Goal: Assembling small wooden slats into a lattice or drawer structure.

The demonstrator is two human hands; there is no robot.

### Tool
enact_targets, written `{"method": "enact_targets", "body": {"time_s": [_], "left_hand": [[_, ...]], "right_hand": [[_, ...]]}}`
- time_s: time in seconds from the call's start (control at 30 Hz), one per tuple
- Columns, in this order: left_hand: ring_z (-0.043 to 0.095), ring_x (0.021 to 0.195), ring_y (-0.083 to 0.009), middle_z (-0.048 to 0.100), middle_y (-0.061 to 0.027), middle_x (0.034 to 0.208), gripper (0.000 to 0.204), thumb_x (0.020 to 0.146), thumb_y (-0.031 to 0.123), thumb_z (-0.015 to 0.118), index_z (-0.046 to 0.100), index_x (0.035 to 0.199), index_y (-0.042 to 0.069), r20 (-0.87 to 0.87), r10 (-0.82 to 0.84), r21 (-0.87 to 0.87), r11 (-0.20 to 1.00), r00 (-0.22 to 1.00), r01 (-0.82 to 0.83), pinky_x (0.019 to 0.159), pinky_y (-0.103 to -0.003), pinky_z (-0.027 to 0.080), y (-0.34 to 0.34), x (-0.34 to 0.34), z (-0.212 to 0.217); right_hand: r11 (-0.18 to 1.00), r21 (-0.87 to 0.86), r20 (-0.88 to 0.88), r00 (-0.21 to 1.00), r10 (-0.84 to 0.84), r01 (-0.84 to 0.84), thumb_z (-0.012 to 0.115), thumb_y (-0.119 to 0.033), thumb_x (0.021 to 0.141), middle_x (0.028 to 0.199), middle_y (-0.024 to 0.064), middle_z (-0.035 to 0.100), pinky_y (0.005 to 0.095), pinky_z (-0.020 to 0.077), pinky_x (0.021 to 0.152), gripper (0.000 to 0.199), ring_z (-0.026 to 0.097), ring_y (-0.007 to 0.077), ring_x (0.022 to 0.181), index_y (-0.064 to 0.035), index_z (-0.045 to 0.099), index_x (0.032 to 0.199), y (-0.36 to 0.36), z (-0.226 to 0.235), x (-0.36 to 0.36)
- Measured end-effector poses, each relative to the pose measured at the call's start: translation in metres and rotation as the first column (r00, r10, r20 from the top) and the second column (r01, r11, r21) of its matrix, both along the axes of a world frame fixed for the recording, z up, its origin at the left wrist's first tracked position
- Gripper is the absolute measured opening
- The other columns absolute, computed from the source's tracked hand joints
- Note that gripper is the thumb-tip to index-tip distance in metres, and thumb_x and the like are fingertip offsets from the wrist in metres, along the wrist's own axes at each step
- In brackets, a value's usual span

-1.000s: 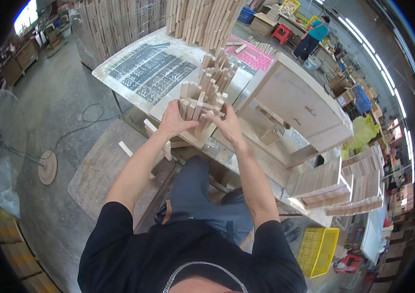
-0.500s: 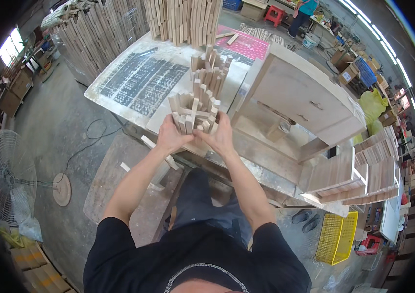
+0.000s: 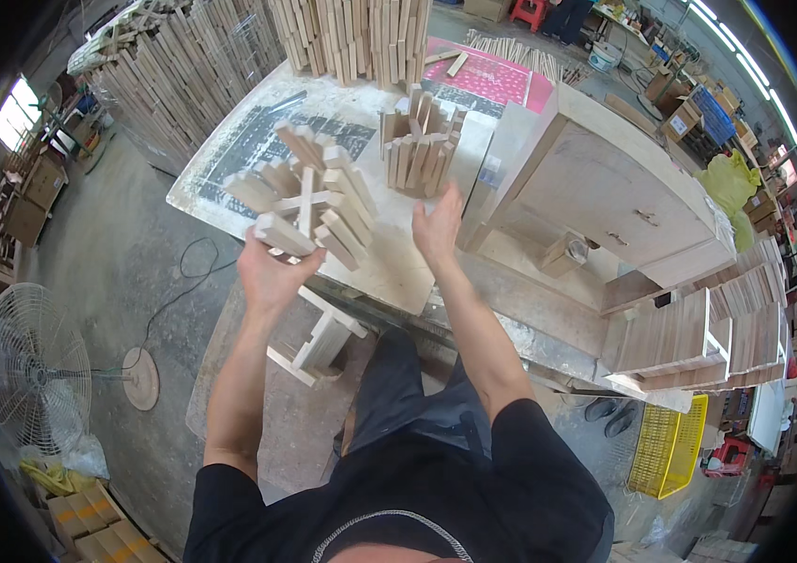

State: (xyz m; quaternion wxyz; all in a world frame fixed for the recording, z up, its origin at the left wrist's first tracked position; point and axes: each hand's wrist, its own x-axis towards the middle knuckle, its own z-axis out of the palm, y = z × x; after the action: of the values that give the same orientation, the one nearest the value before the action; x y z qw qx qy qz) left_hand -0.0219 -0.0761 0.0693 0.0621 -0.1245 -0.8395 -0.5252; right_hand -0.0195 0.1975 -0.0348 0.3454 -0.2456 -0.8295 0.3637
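1. Standing fan [image 3: 30, 366]: round wire-guarded head on a disc base, on the concrete floor at far left, well apart from the workbench.
2. Cardboard boxes [image 3: 89, 521]: stacked at the lower left edge, near the fan.
3. Stacked wooden slats [image 3: 182, 75]: long leaning rows behind the workbench, upper left.
4. Workbench [image 3: 398, 272]: pale, dust-covered top running from upper left toward the centre.
5. Left hand [image 3: 272, 277]: raised over the near edge of the workbench, fingers curled up around the underside of the bundle of wooden blocks; grip closed on it.
6. Bundle of wooden blocks [image 3: 309, 192]: short pale pieces splayed in several directions, held above the workbench by the left hand alone.
7. Small wooden frame [image 3: 318, 338]: below the left hand, beside the person's knees, under the bench edge.
8. Second cluster of blocks [image 3: 417, 141]: standing upright on the workbench, beyond the right hand and apart from it.
9. Right hand [image 3: 438, 225]: open, fingers spread and extended, palm turned toward the bundle; holds nothing and touches nothing.
10. Pink mat [image 3: 492, 70]: on the far part of the workbench, behind the second cluster.
11. Wooden cabinet [image 3: 623, 202]: large pale box lying to the right of the right hand.
12. Yellow crate [image 3: 666, 446]: on the floor at lower right.
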Motion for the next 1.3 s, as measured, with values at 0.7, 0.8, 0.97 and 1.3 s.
{"method": "enact_targets", "body": {"time_s": [0.7,0.8,0.97,1.3], "left_hand": [[0.067,0.109,-0.0200,0.067,-0.0105,0.121,0.067,0.074,0.008,0.086,0.056,0.133,-0.005,0.100,-0.189,0.180,0.969,0.977,0.169,0.095,-0.034,0.055,-0.052,-0.021,-0.005],[0.066,0.109,-0.0184,0.067,-0.0081,0.119,0.064,0.077,0.011,0.084,0.057,0.132,-0.004,0.069,-0.186,0.198,0.965,0.980,0.170,0.095,-0.033,0.052,-0.058,-0.037,0.000],[0.066,0.103,-0.0159,0.068,-0.0082,0.115,0.061,0.077,0.009,0.081,0.058,0.131,-0.005,0.025,-0.159,0.177,0.972,0.987,0.152,0.088,-0.030,0.053,-0.063,-0.058,0.012],[0.070,0.099,-0.0176,0.070,-0.0091,0.112,0.059,0.076,0.005,0.078,0.058,0.130,-0.006,-0.034,-0.220,0.050,0.974,0.975,0.222,0.087,-0.032,0.057,-0.049,-0.098,0.067]], "right_hand": [[0.979,-0.204,0.005,1.000,0.009,-0.008,0.080,-0.010,0.071,0.139,0.0190,0.053,0.0427,0.0456,0.108,0.098,0.055,0.0339,0.128,-0.0050,0.030,0.155,0.056,-0.036,-0.056],[0.953,-0.282,-0.130,0.988,0.079,-0.113,0.087,-0.019,0.067,0.138,0.0213,0.050,0.0460,0.0437,0.109,0.108,0.051,0.0372,0.128,-0.0019,0.026,0.155,0.043,-0.036,-0.044],[0.988,-0.128,0.046,0.995,0.090,-0.083,0.090,-0.025,0.065,0.138,0.0250,0.043,0.0497,0.0391,0.112,0.115,0.043,0.0419,0.129,0.0017,0.021,0.155,0.045,-0.024,-0.044],[0.962,-0.245,0.027,0.992,0.127,-0.117,0.089,-0.023,0.063,0.135,0.0252,0.046,0.0456,0.0431,0.110,0.102,0.048,0.0400,0.126,0.0035,0.032,0.143,0.045,-0.017,-0.045]]}}
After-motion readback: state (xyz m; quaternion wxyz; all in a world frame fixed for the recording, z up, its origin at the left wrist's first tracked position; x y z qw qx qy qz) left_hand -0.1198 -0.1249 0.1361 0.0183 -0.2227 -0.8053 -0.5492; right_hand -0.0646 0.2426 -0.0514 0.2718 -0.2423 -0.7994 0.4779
